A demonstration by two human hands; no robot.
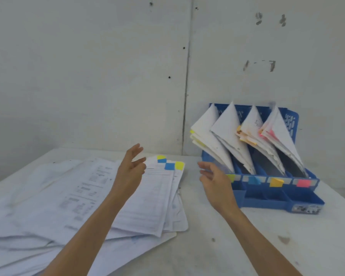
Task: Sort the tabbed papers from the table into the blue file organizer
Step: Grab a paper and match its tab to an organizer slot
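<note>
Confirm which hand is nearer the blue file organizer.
Right. The right hand hovers at the blue file organizer's front-left corner, by its yellow label; the left hand is over the tabbed papers, farther left.

A scuffed white wall (88, 76) with a dark vertical seam (186, 96) and small black holes (169, 77).

Matt paper sheets (99, 196); smooth plastic organizer (271, 198).
</note>
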